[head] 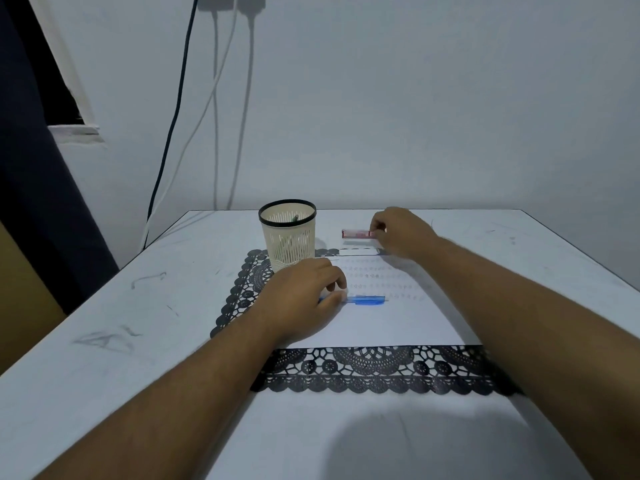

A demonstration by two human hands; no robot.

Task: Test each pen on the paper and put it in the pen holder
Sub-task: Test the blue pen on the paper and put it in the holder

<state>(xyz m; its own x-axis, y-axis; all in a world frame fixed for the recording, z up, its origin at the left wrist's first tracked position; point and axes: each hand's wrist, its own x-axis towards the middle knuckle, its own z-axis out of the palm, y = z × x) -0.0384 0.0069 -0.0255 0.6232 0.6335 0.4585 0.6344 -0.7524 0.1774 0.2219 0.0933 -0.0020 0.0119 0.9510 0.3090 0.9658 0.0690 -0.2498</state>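
Head view shows two bare arms reaching over a white tabletop (104,306). A sheet of paper (391,323) lies on a black lace mat (381,372). The top half of the paper already has rows of small marks, so it looks like some pens have been tried there.

The pen holder (288,233) is a cream basket cup with a black rim. It stands at the far left corner of the mat, just past the left hand. Something thin and dark pokes up inside it, likely a pen that is already done. It is too small to be sure.

The left hand (301,299) lies on the paper with its fingers curled round one end of a blue pen (369,300). The pen lies flat on the paper, so that grip is closed on it. Whether the pen has been tried is hard to tell.

The right hand (398,233) is farther away, just past the top edge of the paper. Its fingertips pinch the end of a red pen (358,233), which lies flat on the tabletop. A white pen (360,252) lies just beside it, at the top edge of the paper, and no hand holds it.

So my guess is one pen is done and three are left: blue, red and white. Each still needs a scribble and then a drop into the holder.
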